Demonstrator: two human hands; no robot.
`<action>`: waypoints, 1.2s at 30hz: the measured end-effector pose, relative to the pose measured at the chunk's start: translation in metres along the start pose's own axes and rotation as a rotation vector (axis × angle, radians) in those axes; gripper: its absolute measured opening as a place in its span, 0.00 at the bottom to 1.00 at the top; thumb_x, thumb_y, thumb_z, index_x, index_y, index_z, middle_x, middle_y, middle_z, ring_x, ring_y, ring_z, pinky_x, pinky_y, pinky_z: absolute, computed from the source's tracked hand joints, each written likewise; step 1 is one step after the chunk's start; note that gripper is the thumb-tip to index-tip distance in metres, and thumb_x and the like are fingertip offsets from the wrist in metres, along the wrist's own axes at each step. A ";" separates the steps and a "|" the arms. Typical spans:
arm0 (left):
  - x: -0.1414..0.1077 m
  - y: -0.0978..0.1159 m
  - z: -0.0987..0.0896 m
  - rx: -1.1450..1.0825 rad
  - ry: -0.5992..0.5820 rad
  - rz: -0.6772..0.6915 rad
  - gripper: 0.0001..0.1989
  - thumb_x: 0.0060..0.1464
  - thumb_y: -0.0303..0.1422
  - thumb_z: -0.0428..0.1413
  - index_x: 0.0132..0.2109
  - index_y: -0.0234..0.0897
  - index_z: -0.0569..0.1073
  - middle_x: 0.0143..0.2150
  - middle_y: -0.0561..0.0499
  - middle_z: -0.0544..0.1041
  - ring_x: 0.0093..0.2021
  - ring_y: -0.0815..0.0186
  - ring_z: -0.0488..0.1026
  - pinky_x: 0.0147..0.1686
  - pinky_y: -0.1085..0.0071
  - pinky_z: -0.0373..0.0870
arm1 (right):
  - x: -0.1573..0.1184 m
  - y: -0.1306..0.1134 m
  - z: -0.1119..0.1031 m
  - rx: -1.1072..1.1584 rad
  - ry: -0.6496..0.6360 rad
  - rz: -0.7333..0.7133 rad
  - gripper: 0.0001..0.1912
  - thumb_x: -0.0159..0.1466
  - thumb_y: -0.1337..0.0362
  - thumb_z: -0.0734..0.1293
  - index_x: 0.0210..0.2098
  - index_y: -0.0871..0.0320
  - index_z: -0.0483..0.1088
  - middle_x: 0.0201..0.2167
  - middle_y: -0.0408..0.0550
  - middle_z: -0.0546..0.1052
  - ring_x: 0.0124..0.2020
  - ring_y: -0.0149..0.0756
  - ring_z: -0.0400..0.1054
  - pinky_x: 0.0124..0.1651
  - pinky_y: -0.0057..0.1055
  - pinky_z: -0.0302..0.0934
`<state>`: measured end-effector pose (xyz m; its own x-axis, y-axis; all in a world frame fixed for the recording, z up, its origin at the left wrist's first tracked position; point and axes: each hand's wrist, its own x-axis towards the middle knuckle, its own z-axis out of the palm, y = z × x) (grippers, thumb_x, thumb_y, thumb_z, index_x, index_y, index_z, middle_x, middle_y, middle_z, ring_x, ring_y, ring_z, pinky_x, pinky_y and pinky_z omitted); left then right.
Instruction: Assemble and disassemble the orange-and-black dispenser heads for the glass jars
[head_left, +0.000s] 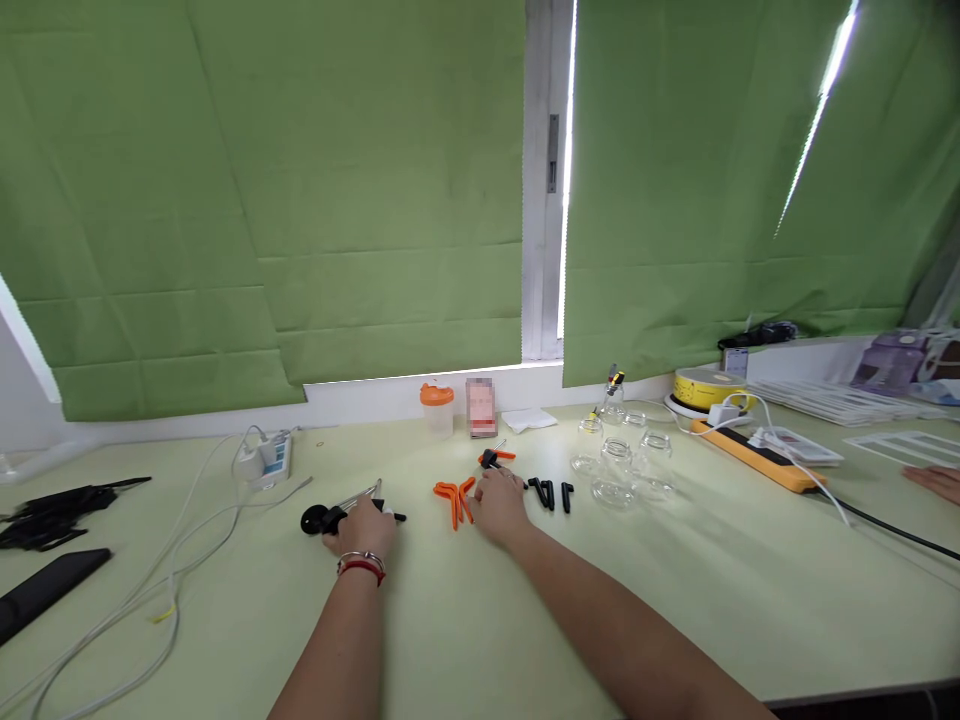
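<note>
My left hand (367,530), with bracelets at the wrist, is closed over a group of black parts (322,519) with thin silver metal rods (360,494); its palm hides what exactly lies in the fingers. My right hand (501,503) curls downward at mid-table, fingertips at a black piece (490,458) with a silver tip. Behind that piece lies an orange part (507,456). Left of my right hand, several bent orange pieces (453,500) are spread on the table. On its other side lie several short black angled pieces (551,495).
Clear glass jars (616,460) stand right of centre. Behind are an orange-lidded cup (437,410), a box (481,408) and white paper (529,419). An orange power strip (757,455) lies right, a white one (271,460) left with loose cables. Another person's hand (934,482) rests far right.
</note>
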<state>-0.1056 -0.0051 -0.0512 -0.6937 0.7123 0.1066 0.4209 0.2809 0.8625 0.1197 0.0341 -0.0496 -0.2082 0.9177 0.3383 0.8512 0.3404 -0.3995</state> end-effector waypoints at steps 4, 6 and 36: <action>-0.003 0.002 0.000 0.118 0.018 0.045 0.10 0.35 0.32 0.59 0.30 0.41 0.68 0.35 0.36 0.76 0.52 0.34 0.63 0.52 0.41 0.42 | -0.007 -0.007 0.002 0.024 -0.041 0.001 0.10 0.55 0.60 0.65 0.23 0.60 0.73 0.39 0.53 0.73 0.49 0.46 0.58 0.49 0.38 0.45; -0.006 0.006 0.000 0.224 0.015 0.071 0.12 0.37 0.35 0.58 0.34 0.41 0.70 0.35 0.37 0.77 0.49 0.37 0.67 0.52 0.42 0.44 | -0.007 -0.008 0.001 0.012 -0.037 -0.006 0.10 0.55 0.61 0.64 0.23 0.60 0.72 0.40 0.54 0.73 0.49 0.46 0.59 0.49 0.38 0.46; -0.036 0.032 0.014 -0.645 -0.362 0.130 0.24 0.35 0.25 0.56 0.45 0.34 0.68 0.36 0.48 0.75 0.32 0.67 0.72 0.32 0.74 0.66 | -0.022 0.050 -0.042 1.257 -0.039 0.291 0.14 0.48 0.69 0.69 0.35 0.59 0.68 0.29 0.46 0.75 0.32 0.35 0.71 0.38 0.32 0.64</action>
<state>-0.0588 -0.0131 -0.0348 -0.3790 0.9124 0.1545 -0.0171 -0.1739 0.9846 0.1873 0.0220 -0.0415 -0.1248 0.9883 0.0877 -0.1633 0.0667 -0.9843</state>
